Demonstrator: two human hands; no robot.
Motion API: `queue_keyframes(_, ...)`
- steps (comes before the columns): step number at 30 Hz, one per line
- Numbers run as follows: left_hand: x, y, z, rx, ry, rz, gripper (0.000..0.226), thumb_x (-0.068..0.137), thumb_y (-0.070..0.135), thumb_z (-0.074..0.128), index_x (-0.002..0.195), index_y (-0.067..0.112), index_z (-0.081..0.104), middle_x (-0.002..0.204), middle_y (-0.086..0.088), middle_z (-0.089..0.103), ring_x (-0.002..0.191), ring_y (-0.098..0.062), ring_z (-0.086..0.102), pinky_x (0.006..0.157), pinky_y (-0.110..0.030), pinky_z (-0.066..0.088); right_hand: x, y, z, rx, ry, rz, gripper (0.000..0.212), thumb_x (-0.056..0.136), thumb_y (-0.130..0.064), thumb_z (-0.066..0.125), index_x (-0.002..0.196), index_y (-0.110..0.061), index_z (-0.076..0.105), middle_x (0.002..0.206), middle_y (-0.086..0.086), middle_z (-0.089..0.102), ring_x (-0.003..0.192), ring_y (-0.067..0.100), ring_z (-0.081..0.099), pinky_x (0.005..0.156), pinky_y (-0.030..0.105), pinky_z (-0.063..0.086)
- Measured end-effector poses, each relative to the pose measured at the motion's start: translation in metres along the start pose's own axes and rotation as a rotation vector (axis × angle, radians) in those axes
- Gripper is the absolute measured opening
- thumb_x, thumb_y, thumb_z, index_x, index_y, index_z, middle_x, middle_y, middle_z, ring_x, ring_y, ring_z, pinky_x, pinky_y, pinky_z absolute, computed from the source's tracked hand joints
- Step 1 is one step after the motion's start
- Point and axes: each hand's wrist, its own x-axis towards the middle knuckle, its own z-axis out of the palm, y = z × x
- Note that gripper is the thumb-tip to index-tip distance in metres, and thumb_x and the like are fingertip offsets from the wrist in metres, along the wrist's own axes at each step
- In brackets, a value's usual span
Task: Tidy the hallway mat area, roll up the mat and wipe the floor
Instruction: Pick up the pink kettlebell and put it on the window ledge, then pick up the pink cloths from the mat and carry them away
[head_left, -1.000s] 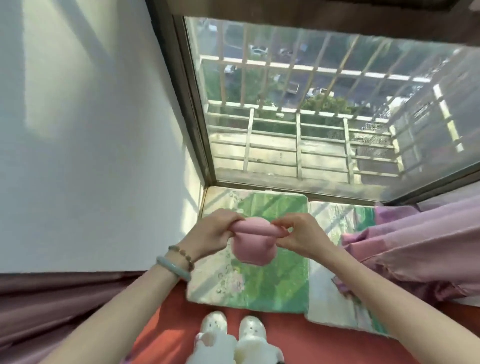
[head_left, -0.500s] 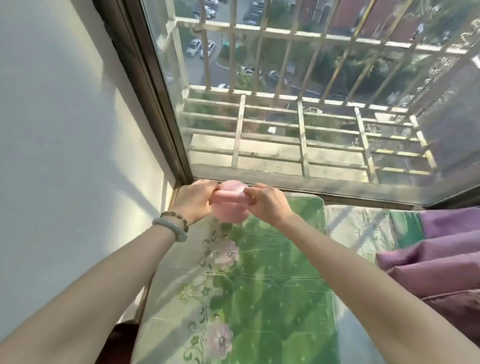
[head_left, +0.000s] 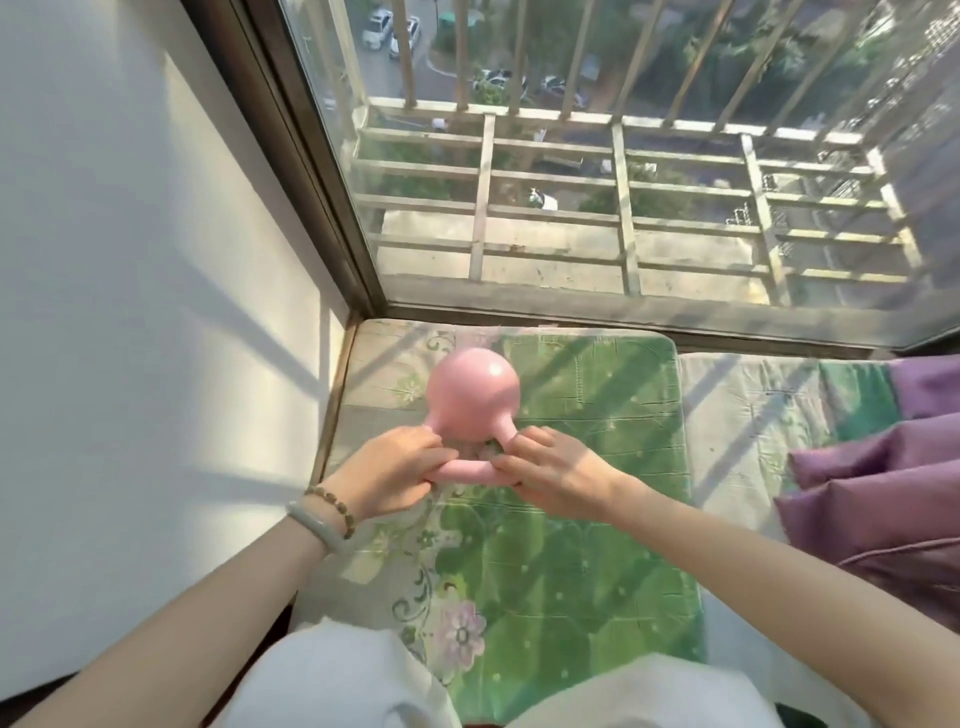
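A pink kettlebell lies tipped on its side on a green floral cushion, its round body toward the window and its handle toward me. My left hand grips the left end of the handle. My right hand grips the right end. The cushion lies on a window ledge in the corner beside the white wall. No mat or floor shows in this view.
A white wall borders the cushion on the left. The window glass with outer bars rises just behind it. A second pale cushion and purple curtain folds lie to the right. My pale-trousered knees are at the bottom.
Both hands have carried the kettlebell forward over the cushion and lowered it onto it, tipping the body toward the window. The view has moved closer to the ledge and looks down.
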Motion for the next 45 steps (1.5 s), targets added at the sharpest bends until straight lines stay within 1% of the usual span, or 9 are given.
queue_keyframes(7,-0.036,0.004,0.062,0.129,-0.031,0.093,0.043,0.058,-0.001,0.079,0.097,0.016,0.070,0.079,0.004,0.068,0.076,-0.017,0.064,0.072,-0.028,0.053,-0.055,-0.023,0.040,-0.064,-0.176,-0.179,0.044,0.087,0.002,0.033,0.123,-0.004,0.058,0.118,0.016,0.062,0.116,0.031,0.053,0.094,0.041,0.046)
queue_keyframes(12,-0.040,0.005,0.070,0.196,-0.033,0.127,0.043,0.062,-0.002,0.076,0.102,0.013,0.070,0.090,0.000,0.071,0.092,-0.019,0.066,0.090,-0.029,0.050,-0.072,-0.029,0.044,-0.181,-0.505,-0.126,0.063,0.076,-0.008,0.038,0.138,-0.007,0.042,0.141,0.013,0.047,0.133,0.028,0.041,0.109,0.040,0.036)
queue_keyframes(15,-0.047,0.003,0.062,0.254,-0.066,0.155,0.043,0.071,0.002,0.068,0.113,0.009,0.067,0.104,-0.004,0.071,0.101,-0.021,0.065,0.092,-0.032,0.051,-0.071,-0.033,0.038,-0.154,-0.611,-0.066,0.072,0.068,-0.014,0.051,0.139,-0.011,0.043,0.144,0.012,0.044,0.133,0.027,0.041,0.108,0.039,0.037)
queue_keyframes(18,-0.048,0.009,0.028,0.176,-0.348,0.032,0.044,0.078,0.011,0.061,0.122,0.011,0.059,0.109,-0.006,0.067,0.096,-0.025,0.064,0.077,-0.036,0.055,-0.050,-0.045,0.012,0.069,-0.576,0.102,0.079,0.056,-0.005,0.067,0.133,-0.011,0.050,0.133,0.012,0.055,0.120,0.029,0.055,0.093,0.039,0.051)
queue_keyframes(22,-0.046,0.050,-0.063,-0.114,-0.499,-0.404,0.048,0.093,0.026,0.051,0.140,0.019,0.042,0.125,-0.007,0.058,0.111,-0.022,0.056,0.091,-0.033,0.047,-0.011,-0.073,-0.083,0.402,-0.554,0.591,0.074,0.081,-0.011,0.056,0.147,-0.026,0.028,0.149,0.004,0.034,0.130,0.023,0.041,0.100,0.036,0.043)
queue_keyframes(30,-0.055,0.164,-0.293,-0.686,-0.080,-0.683,0.064,0.079,0.033,0.072,0.136,0.017,0.046,0.121,-0.003,0.060,0.115,-0.017,0.055,0.102,-0.033,0.042,0.058,-0.145,-0.343,0.698,-0.235,0.969,0.064,0.081,-0.016,0.067,0.139,-0.019,0.042,0.137,0.005,0.050,0.119,0.018,0.050,0.099,0.032,0.042)
queue_keyframes(38,-0.083,0.271,-0.512,-0.812,0.166,-0.529,0.064,0.073,0.012,0.080,0.126,0.030,0.049,0.120,0.002,0.060,0.112,-0.005,0.055,0.105,-0.024,0.039,0.094,-0.220,-0.588,0.955,0.057,1.001,0.066,0.078,-0.013,0.072,0.130,-0.040,0.043,0.133,0.000,0.051,0.117,0.013,0.052,0.094,0.031,0.048)
queue_keyframes(41,-0.096,0.312,-0.582,-0.791,0.208,-0.409,0.072,0.070,0.023,0.083,0.130,0.035,0.045,0.123,0.010,0.058,0.112,0.008,0.052,0.100,-0.013,0.037,0.099,-0.249,-0.657,0.983,0.130,0.967,0.067,0.076,-0.012,0.075,0.125,-0.045,0.043,0.131,-0.004,0.052,0.119,0.012,0.052,0.098,0.035,0.047)
queue_keyframes(45,-0.113,0.360,-0.647,-0.862,0.220,-0.271,0.080,0.062,0.046,0.077,0.131,0.048,0.036,0.128,0.014,0.053,0.115,0.002,0.054,0.097,-0.017,0.042,0.094,-0.290,-0.727,1.039,0.212,0.923,0.073,0.075,-0.008,0.076,0.126,-0.046,0.040,0.132,-0.004,0.050,0.120,0.009,0.051,0.097,0.029,0.047)
